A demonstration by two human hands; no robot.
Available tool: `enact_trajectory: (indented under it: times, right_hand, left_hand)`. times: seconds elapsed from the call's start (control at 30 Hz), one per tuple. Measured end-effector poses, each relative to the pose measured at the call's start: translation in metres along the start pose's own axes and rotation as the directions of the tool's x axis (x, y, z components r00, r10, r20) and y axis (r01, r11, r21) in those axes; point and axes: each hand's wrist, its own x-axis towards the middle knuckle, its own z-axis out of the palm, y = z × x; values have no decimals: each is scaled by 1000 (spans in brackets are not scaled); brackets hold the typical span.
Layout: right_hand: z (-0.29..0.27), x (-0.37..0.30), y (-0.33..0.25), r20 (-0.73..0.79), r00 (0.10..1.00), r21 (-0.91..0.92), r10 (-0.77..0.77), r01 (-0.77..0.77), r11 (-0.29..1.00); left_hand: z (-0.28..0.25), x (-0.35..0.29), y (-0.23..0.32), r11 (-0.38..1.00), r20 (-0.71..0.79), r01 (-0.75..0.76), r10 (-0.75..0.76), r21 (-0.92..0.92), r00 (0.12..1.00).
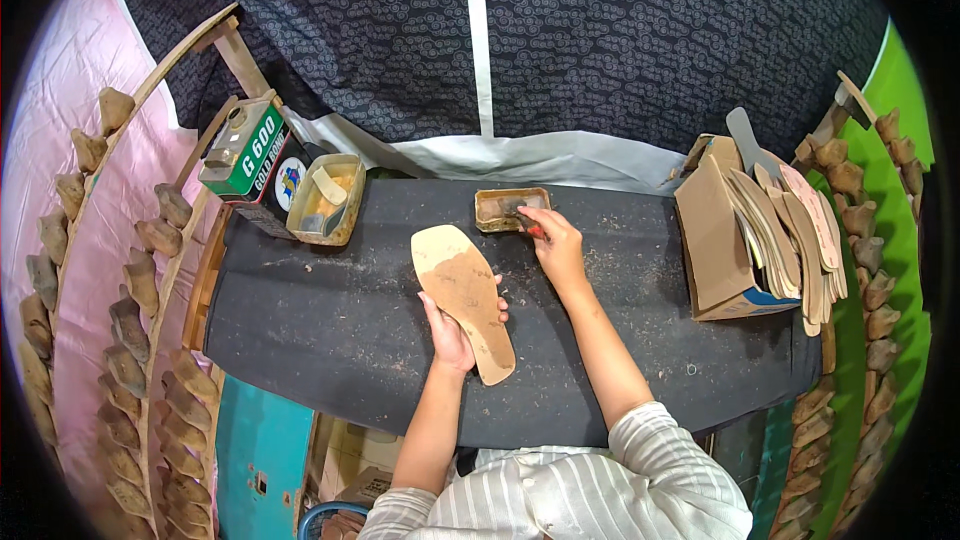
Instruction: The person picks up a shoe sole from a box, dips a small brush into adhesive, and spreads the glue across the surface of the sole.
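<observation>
My left hand (449, 334) is closed round a tan insole (462, 292), holding it tilted above the table with its broad end away from me. The insole's broad tip is pale; the rest is browner with dark smudges. Over a small shallow tray (487, 226), my right hand (560, 250) pinches a small tool (537, 232) with a red part. Its dark end reaches into the tray, and the fingers hide much of it, so I cannot tell its exact kind. A greyish-brown layer covers the tray's bottom.
Black cloth covers the table (330, 330), scattered with crumbs. At the back left stand a green-and-black metal can (245, 165) and a yellowish tub (343, 230) holding a pale scraper. A cardboard box (715, 240) of insoles stands right. Racks of wooden shoe lasts (128, 328) flank both sides.
</observation>
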Motion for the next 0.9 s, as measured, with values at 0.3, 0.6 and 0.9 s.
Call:
enact_trajectory:
  times: [0.3,0.6,0.9]
  right_hand:
    - [-29,-4,-79,-71,976,42,-206,209,977]
    - [-23,-20,-116,50,884,152,-464,453,879]
    - [-31,-17,-121,0,906,173,-423,416,893]
  left_hand:
    - [3,-6,0,987,76,-37,26,154,997]
    - [-26,-15,-14,986,47,-119,114,118,992]
    - [-23,-16,-12,981,190,-121,91,153,978]
